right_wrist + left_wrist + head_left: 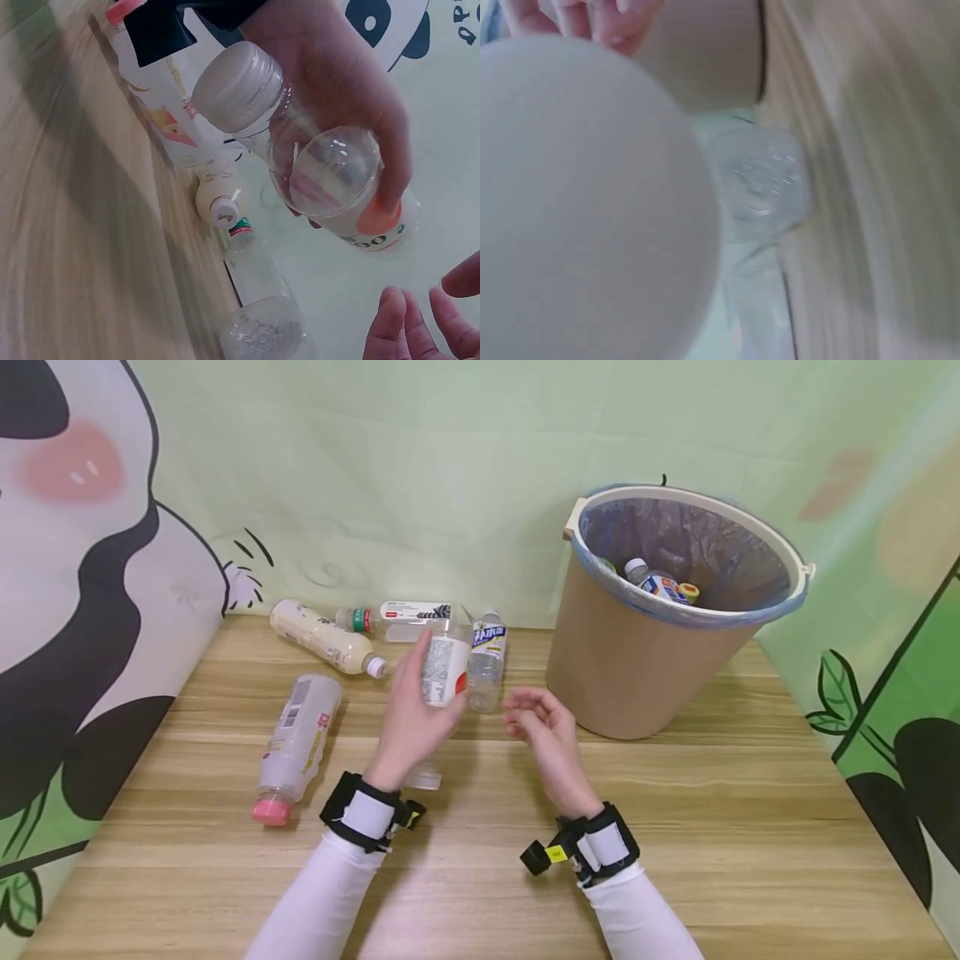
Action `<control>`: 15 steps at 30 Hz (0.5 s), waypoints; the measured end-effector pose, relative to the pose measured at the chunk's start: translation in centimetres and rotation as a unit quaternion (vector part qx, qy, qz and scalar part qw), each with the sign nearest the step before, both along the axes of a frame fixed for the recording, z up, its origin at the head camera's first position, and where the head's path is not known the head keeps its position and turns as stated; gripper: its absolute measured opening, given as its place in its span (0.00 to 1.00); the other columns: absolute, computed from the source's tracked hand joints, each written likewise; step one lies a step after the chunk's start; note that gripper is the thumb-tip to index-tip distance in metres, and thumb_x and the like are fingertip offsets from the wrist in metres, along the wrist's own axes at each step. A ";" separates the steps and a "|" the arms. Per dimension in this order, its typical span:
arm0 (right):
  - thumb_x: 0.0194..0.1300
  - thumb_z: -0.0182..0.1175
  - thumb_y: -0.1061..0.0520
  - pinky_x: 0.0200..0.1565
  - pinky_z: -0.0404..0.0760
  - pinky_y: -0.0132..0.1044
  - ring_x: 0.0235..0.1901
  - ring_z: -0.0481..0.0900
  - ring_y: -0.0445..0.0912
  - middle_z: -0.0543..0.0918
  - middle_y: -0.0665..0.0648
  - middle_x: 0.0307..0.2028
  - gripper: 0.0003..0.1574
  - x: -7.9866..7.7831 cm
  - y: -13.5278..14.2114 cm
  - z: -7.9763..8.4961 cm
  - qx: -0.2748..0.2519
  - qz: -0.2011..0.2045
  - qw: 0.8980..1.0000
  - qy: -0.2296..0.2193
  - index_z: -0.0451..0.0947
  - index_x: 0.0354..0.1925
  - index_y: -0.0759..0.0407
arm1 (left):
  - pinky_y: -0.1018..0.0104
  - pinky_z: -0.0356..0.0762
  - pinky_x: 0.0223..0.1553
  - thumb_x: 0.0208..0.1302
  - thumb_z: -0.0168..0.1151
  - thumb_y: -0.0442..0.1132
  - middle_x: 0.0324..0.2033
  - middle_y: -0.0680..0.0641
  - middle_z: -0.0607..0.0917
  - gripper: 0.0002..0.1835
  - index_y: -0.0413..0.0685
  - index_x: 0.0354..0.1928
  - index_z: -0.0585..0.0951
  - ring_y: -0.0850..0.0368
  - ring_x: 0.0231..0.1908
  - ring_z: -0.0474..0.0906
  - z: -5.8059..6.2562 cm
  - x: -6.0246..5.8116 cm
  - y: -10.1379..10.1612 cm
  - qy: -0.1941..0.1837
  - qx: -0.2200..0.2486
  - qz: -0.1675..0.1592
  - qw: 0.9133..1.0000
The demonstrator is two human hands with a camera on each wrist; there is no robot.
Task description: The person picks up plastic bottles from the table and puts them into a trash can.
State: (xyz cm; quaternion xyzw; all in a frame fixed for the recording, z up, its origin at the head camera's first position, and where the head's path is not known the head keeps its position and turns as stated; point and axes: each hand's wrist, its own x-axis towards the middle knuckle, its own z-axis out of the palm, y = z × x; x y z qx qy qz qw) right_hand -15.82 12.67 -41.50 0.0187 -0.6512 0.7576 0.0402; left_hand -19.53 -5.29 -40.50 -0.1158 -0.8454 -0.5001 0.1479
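Observation:
My left hand (pixel 412 722) grips a clear plastic bottle (pixel 444 670) by its labelled body, above the table. The bottle is tilted with its white cap (pixel 238 82) towards me; in the left wrist view that cap (pixel 592 202) fills much of the picture. My right hand (pixel 551 747) hovers just right of the bottle, fingers loosely bent and holding nothing. Behind the hands lie a small water bottle (pixel 487 664) with a blue and white label and a clear bottle (pixel 405 620) with a green-banded neck. A cream-coloured bottle (pixel 322 635) and a pink-capped bottle (pixel 296 747) lie to the left.
A tall brown bin (pixel 622 652) with a blue liner stands at the back right, beyond my right hand. Inside it a bottle (pixel 656 583) and a yellow cap show. A printed cloth (pixel 420 485) hangs behind the wooden table (pixel 480 877).

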 end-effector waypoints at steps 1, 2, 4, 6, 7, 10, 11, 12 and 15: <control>0.64 0.50 0.68 0.44 0.81 0.38 0.43 0.77 0.58 0.76 0.70 0.47 0.19 0.0 0.0 0.1 0.001 0.001 1.000 0.003 0.69 0.53 0.71 | 0.40 0.59 0.62 0.51 0.68 0.41 0.70 0.43 0.58 0.51 0.57 0.74 0.49 0.46 0.65 0.58 0.2 0.1 0.1 0.005 0.009 -0.002 1.000; 0.64 0.50 0.68 0.45 0.81 0.39 0.42 0.78 0.56 0.76 0.68 0.46 0.19 0.0 0.0 0.2 0.002 0.001 1.000 0.004 0.68 0.54 0.71 | 0.41 0.59 0.62 0.51 0.68 0.41 0.70 0.44 0.58 0.51 0.57 0.74 0.49 0.47 0.65 0.58 0.3 0.3 0.3 0.010 0.018 -0.004 1.000; 0.64 0.51 0.68 0.48 0.80 0.44 0.42 0.78 0.55 0.77 0.66 0.46 0.20 0.1 0.0 0.4 0.006 0.006 1.000 0.010 0.68 0.54 0.71 | 0.42 0.60 0.62 0.52 0.68 0.41 0.70 0.46 0.58 0.51 0.58 0.74 0.49 0.49 0.65 0.58 0.6 0.7 0.5 0.021 0.040 -0.013 0.999; 0.64 0.50 0.68 0.51 0.78 0.49 0.43 0.78 0.54 0.77 0.64 0.47 0.20 0.3 -0.1 0.5 0.011 0.011 1.000 0.014 0.68 0.55 0.71 | 0.44 0.59 0.63 0.52 0.68 0.41 0.71 0.49 0.57 0.51 0.58 0.74 0.49 0.51 0.66 0.57 0.8 1.1 0.6 0.030 0.059 -0.025 0.997; 0.64 0.50 0.68 0.52 0.77 0.52 0.44 0.78 0.55 0.77 0.64 0.47 0.20 0.4 -0.1 0.6 0.014 0.014 1.000 0.017 0.68 0.55 0.71 | 0.44 0.58 0.63 0.52 0.68 0.40 0.71 0.49 0.56 0.50 0.58 0.74 0.49 0.52 0.66 0.57 0.8 1.3 0.7 0.036 0.068 -0.031 0.997; 0.65 0.50 0.67 0.54 0.75 0.55 0.47 0.76 0.61 0.76 0.66 0.50 0.20 0.5 -0.2 0.7 0.022 0.019 0.999 0.029 0.68 0.56 0.70 | 0.44 0.57 0.64 0.53 0.68 0.40 0.71 0.50 0.55 0.50 0.56 0.74 0.49 0.52 0.67 0.56 0.9 1.6 0.8 0.058 0.081 -0.046 0.994; 0.65 0.50 0.67 0.53 0.75 0.53 0.48 0.75 0.62 0.76 0.67 0.51 0.20 0.6 -0.2 0.8 0.024 0.020 0.999 0.033 0.68 0.56 0.69 | 0.44 0.56 0.65 0.54 0.68 0.40 0.72 0.51 0.55 0.50 0.57 0.74 0.49 0.53 0.67 0.55 0.9 1.7 0.9 0.062 0.083 -0.049 0.993; 0.65 0.50 0.67 0.53 0.76 0.52 0.49 0.75 0.63 0.75 0.67 0.51 0.20 0.6 -0.2 0.8 0.027 0.020 0.999 0.036 0.68 0.56 0.69 | 0.43 0.56 0.64 0.54 0.68 0.39 0.72 0.50 0.54 0.50 0.55 0.74 0.49 0.52 0.67 0.55 1.1 1.9 0.9 0.064 0.087 -0.053 0.993; 0.66 0.50 0.67 0.54 0.76 0.51 0.50 0.76 0.59 0.73 0.70 0.54 0.21 0.7 -0.1 0.9 0.028 0.021 0.998 0.043 0.68 0.57 0.67 | 0.43 0.59 0.62 0.54 0.67 0.35 0.71 0.45 0.55 0.49 0.49 0.74 0.49 0.48 0.65 0.58 2.5 2.8 1.1 0.058 0.097 -0.061 0.992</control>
